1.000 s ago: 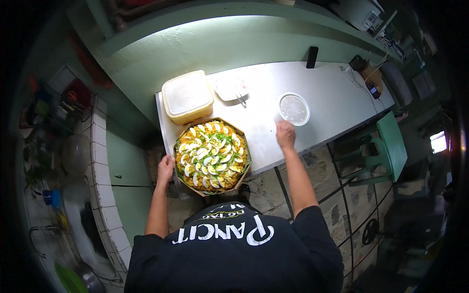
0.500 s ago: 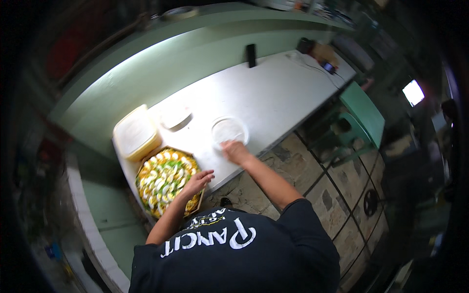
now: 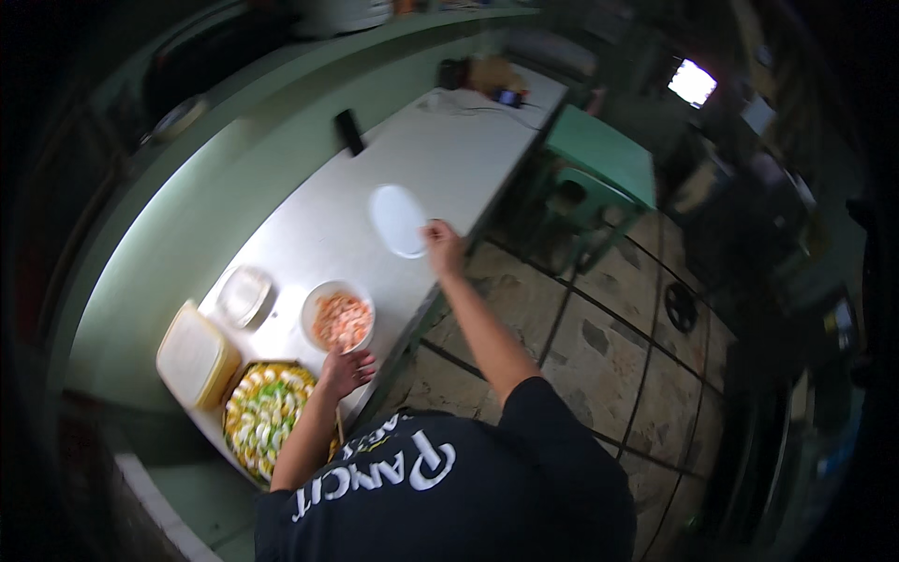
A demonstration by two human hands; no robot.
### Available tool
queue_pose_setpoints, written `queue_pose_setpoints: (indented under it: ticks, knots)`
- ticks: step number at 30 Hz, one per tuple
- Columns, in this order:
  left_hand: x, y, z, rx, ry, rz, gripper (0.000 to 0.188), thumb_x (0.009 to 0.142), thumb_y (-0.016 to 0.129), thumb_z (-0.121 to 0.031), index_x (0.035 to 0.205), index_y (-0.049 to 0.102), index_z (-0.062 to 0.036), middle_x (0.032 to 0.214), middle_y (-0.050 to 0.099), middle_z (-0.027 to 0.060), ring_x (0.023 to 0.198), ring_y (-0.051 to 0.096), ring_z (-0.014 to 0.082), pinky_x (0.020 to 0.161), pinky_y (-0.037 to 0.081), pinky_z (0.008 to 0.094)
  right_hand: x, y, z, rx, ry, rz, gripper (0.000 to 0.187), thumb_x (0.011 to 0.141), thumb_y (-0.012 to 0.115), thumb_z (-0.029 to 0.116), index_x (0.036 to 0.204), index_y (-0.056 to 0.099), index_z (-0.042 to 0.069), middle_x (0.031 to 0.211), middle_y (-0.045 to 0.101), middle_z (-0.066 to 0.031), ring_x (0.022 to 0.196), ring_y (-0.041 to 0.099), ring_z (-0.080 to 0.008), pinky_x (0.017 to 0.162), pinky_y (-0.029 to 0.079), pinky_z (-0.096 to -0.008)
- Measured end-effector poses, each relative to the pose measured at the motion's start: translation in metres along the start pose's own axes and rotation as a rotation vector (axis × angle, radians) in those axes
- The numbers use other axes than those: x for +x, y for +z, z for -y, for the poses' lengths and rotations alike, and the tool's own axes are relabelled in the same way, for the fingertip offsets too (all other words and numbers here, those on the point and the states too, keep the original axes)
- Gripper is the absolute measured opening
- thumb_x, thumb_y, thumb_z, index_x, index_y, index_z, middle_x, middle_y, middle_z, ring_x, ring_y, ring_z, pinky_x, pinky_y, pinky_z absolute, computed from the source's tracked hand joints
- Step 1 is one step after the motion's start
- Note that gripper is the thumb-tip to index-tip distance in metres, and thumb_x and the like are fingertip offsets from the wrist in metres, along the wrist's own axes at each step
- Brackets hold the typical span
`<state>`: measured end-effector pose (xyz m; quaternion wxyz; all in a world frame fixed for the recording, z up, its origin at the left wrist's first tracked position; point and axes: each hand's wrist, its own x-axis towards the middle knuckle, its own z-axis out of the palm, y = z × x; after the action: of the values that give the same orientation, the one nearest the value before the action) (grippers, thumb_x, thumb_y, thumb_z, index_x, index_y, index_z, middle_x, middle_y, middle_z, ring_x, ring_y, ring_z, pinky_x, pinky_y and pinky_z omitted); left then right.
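Observation:
My right hand (image 3: 442,247) pinches the edge of a white round lid (image 3: 397,221), tilted over the table. A round white bowl (image 3: 308,323) stands uncovered, filled with pinkish-orange pieces of food (image 3: 342,320) that look like shrimp. Close against the near side of this bowl is my left hand (image 3: 347,372), its fingers apart and nothing in it; whether it touches the rim I cannot tell. Partly behind my left forearm lies a tray of food (image 3: 265,412) topped with egg slices and green bits.
A yellow tub with a pale lid (image 3: 194,358) and a round lidded container (image 3: 245,297) stand along the wall side of the white table (image 3: 323,220). Farther off are a black upright object (image 3: 349,132) and cables. Beyond the table's right edge is a green table (image 3: 599,150) with a chair.
The lid has come off the bowl in my right hand and moved away to the far right, uncovering the food. My left hand has moved from beside the tray to the bowl. The view has turned.

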<state>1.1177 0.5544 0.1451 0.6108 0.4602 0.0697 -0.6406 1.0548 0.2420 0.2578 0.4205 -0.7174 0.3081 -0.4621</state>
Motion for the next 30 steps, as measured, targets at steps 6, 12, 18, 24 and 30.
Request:
queue_pose_setpoints:
  ticks: [6,12,18,24,30]
  knots:
    - [-0.055,0.029,0.0,0.024,-0.052,-0.066,0.079,0.093,0.019,-0.067,0.126,0.05,-0.0014,0.1,0.064,0.0114,0.079,0.058,0.0254,0.076,0.047,0.0423,-0.028,0.029,-0.102,0.271,0.761,0.217,0.013,0.085,0.065,0.011,0.09,0.066,-0.001,0.075,0.064,-0.0088,0.058,0.062,-0.018,0.046,0.051,-0.0292]
    - [-0.179,0.015,0.006,0.158,0.235,-0.099,0.051,0.101,0.037,-0.043,0.122,0.056,-0.0007,0.102,0.066,0.0102,0.08,0.061,0.0132,0.063,0.05,0.0266,-0.038,0.132,-0.094,-0.567,0.045,0.107,0.022,0.08,0.069,0.014,0.099,0.066,0.003,0.088,0.064,-0.012,0.08,0.062,-0.0326,0.069,0.051,-0.0411]
    - [-0.292,-0.052,0.114,-0.349,0.75,-0.53,0.049,0.097,0.045,-0.046,0.119,0.059,-0.0052,0.102,0.066,0.0092,0.083,0.062,0.0186,0.065,0.054,0.0321,-0.077,0.285,0.02,-0.102,-0.366,0.861,0.021,0.081,0.067,0.025,0.092,0.066,0.006,0.088,0.064,-0.0165,0.086,0.062,-0.0336,0.079,0.05,-0.0417]
    - [-0.281,-0.106,0.344,-0.545,0.352,-1.534,0.045,0.091,0.054,-0.051,0.108,0.057,-0.0099,0.093,0.061,0.0037,0.066,0.054,0.0156,0.055,0.045,0.0305,-0.136,0.34,0.078,-0.629,-0.271,1.195,0.031,0.078,0.068,0.027,0.099,0.066,0.004,0.105,0.066,-0.0217,0.1,0.063,-0.0377,0.086,0.051,-0.0451]
    - [-0.237,-0.053,0.515,-0.69,-0.23,-1.247,0.037,0.094,0.048,-0.044,0.101,0.058,-0.0088,0.087,0.061,0.0076,0.069,0.056,0.0212,0.057,0.047,0.0368,-0.088,0.284,0.089,-0.707,-0.541,1.288,0.026,0.079,0.056,0.01,0.104,0.06,0.005,0.098,0.066,-0.0235,0.094,0.064,-0.0394,0.082,0.051,-0.047]
